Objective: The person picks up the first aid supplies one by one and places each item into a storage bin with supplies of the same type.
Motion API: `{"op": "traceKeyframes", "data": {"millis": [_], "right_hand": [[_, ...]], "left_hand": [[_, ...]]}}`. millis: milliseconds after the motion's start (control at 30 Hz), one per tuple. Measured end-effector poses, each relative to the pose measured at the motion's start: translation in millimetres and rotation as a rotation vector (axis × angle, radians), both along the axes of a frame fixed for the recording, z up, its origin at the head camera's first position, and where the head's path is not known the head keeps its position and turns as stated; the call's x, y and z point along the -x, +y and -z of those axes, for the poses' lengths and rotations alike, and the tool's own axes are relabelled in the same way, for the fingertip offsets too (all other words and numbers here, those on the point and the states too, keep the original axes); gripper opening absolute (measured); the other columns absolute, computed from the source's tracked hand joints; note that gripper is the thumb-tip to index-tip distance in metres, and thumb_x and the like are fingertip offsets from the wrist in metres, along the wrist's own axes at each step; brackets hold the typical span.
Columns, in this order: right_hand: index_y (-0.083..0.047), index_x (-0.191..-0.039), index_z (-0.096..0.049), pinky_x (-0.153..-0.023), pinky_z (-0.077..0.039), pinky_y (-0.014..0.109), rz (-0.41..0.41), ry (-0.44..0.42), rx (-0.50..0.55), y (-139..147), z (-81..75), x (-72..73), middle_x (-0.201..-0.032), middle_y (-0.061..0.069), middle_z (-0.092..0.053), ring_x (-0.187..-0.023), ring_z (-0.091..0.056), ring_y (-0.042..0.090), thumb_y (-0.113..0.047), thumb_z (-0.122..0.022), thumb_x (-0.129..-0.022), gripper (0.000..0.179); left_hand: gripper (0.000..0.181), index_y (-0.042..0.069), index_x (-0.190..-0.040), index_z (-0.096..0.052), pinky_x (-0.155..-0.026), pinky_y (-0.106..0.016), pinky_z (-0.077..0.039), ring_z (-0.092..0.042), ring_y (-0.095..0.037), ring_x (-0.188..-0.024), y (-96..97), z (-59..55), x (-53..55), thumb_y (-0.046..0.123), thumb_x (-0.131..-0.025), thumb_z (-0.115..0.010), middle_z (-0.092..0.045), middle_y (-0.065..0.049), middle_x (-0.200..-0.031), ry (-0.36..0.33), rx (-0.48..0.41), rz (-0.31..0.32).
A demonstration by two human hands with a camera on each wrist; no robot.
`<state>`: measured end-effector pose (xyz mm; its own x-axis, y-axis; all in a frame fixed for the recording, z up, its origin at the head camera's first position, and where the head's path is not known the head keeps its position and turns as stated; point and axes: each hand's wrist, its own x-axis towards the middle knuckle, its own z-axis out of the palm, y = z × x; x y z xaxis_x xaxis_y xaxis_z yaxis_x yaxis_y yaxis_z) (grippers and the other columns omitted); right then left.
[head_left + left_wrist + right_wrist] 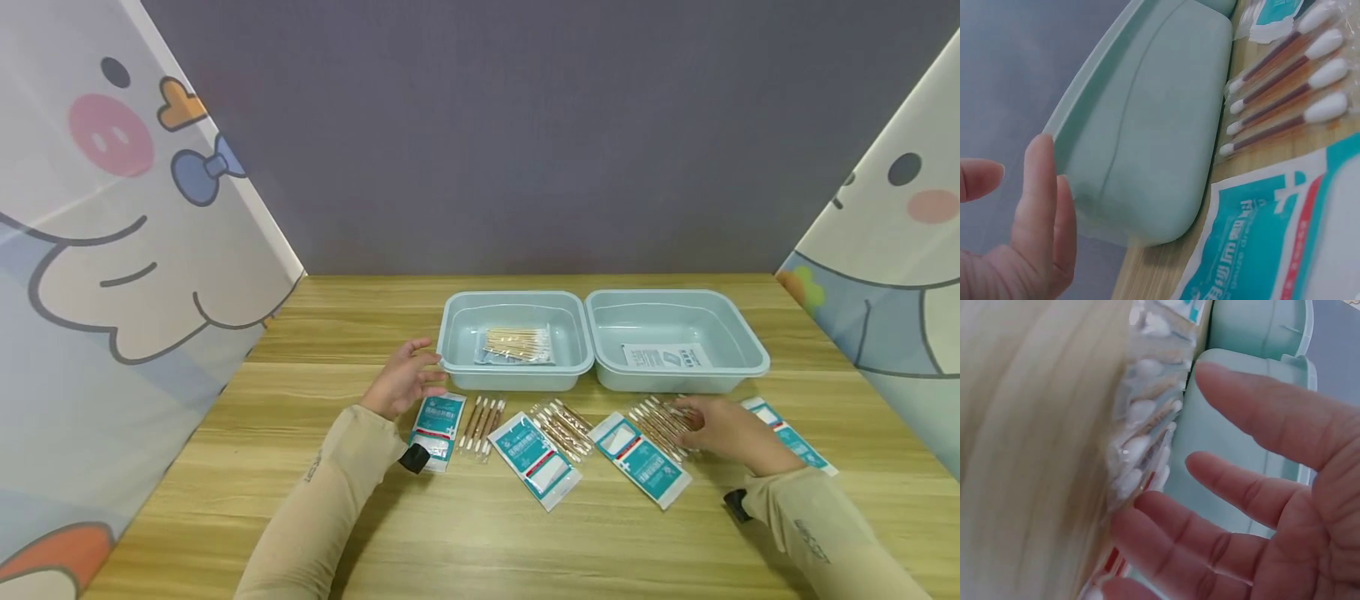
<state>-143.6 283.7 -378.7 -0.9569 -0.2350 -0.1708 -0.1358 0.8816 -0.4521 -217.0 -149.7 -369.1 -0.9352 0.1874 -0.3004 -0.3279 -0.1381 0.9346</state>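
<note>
My left hand [405,379] is beside the left end of the left pale-blue bin [517,382], fingers spread. In the left wrist view one fingertip [1040,144] lies at the bin's rim; I cannot tell whether it touches. My right hand [723,432] hovers over or touches the right-hand clear pack of brown-stemmed cotton swabs [660,425], thumb and fingers apart in the right wrist view. That pack [1141,419] shows near the fingertips. Two more brown swab packs, a left one [482,425] and a middle one [564,429], lie on the table.
Several teal-and-white gauze dressing packets, among them one at the left [438,425] and one at the right [795,437], lie before the bins. The left bin holds a pale swab pack [517,344]. The right bin [675,382] holds a printed white packet [667,356].
</note>
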Motion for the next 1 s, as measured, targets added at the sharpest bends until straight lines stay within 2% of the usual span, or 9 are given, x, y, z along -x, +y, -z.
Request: {"op": "traceKeyframes", "data": {"millis": [100,200,300,500,667,767,900,1000], "right_hand": [[0.011,-0.122,-0.055,-0.057,-0.045,0.035,0.002,-0.011,-0.001,1.2,1.6,1.4,-0.079,0.003,-0.056,-0.068,-0.05,0.018,-0.019,-0.077,-0.077,0.058],[0.01,-0.122,-0.056,-0.066,-0.051,0.046,-0.007,-0.008,-0.022,1.6,4.2,2.5,-0.09,0.013,-0.063,-0.078,-0.057,0.026,-0.021,-0.077,-0.075,0.059],[0.009,-0.122,-0.056,-0.076,-0.051,0.056,-0.018,0.004,-0.046,0.7,7.5,3.2,-0.104,0.023,-0.064,-0.091,-0.061,0.036,-0.021,-0.078,-0.073,0.061],[0.008,-0.123,-0.055,-0.078,-0.05,0.058,-0.024,0.005,-0.049,-4.2,8.9,3.9,-0.111,0.027,-0.061,-0.097,-0.06,0.042,-0.018,-0.079,-0.072,0.062],[0.008,-0.123,-0.055,-0.076,-0.051,0.055,-0.039,0.007,-0.029,-7.9,11.3,3.5,-0.107,0.024,-0.063,-0.092,-0.061,0.037,-0.012,-0.079,-0.07,0.061],[0.005,-0.123,-0.057,-0.069,-0.052,0.046,-0.058,0.006,-0.02,-10.3,13.7,2.4,-0.093,0.014,-0.063,-0.081,-0.058,0.027,-0.006,-0.076,-0.07,0.057],[0.002,-0.123,-0.057,-0.057,-0.044,0.033,-0.081,0.024,-0.005,-13.4,13.8,-0.2,-0.077,0.0,-0.053,-0.068,-0.048,0.016,-0.003,-0.074,-0.071,0.055],[0.003,-0.123,-0.057,-0.055,-0.042,0.031,-0.083,0.036,0.012,-14.4,12.3,-1.9,-0.075,-0.001,-0.051,-0.065,-0.046,0.015,-0.002,-0.075,-0.07,0.056]], "left_hand": [[0.055,0.001,-0.146,-0.018,-0.059,-0.023,-0.057,-0.055,-0.016,-0.072,2.0,1.1,2.5,0.002,-0.098,-0.045,-0.043,-0.014,-0.107,-0.02,-0.009,-0.009],[0.054,0.001,-0.145,-0.02,-0.058,-0.023,-0.057,-0.054,-0.015,-0.069,4.1,2.8,5.9,0.001,-0.098,-0.045,-0.045,-0.014,-0.106,-0.033,-0.013,-0.008],[0.053,0.002,-0.145,-0.023,-0.056,-0.023,-0.057,-0.054,-0.014,-0.065,6.9,4.6,9.1,0.001,-0.097,-0.045,-0.048,-0.013,-0.102,-0.033,-0.01,0.001],[0.055,-0.002,-0.146,-0.02,-0.056,-0.023,-0.056,-0.055,-0.012,-0.059,8.6,7.6,12.8,-0.004,-0.096,-0.044,-0.053,-0.01,-0.087,-0.002,-0.02,0.043],[0.058,-0.002,-0.147,-0.017,-0.056,-0.022,-0.056,-0.057,-0.011,-0.057,5.4,8.3,13.1,-0.006,-0.096,-0.044,-0.055,-0.01,-0.082,0.008,-0.033,0.055],[0.059,-0.003,-0.147,-0.016,-0.057,-0.022,-0.056,-0.057,-0.011,-0.057,4.5,8.4,12.5,-0.006,-0.096,-0.045,-0.056,-0.009,-0.08,0.011,-0.037,0.06],[0.059,-0.003,-0.147,-0.016,-0.055,-0.022,-0.056,-0.058,-0.01,-0.056,4.5,8.2,11.8,-0.006,-0.096,-0.045,-0.056,-0.007,-0.076,0.013,-0.04,0.062],[0.059,-0.002,-0.148,-0.016,-0.055,-0.022,-0.056,-0.058,-0.01,-0.056,4.5,8.5,11.9,-0.006,-0.097,-0.045,-0.057,-0.006,-0.075,0.016,-0.038,0.064]]}}
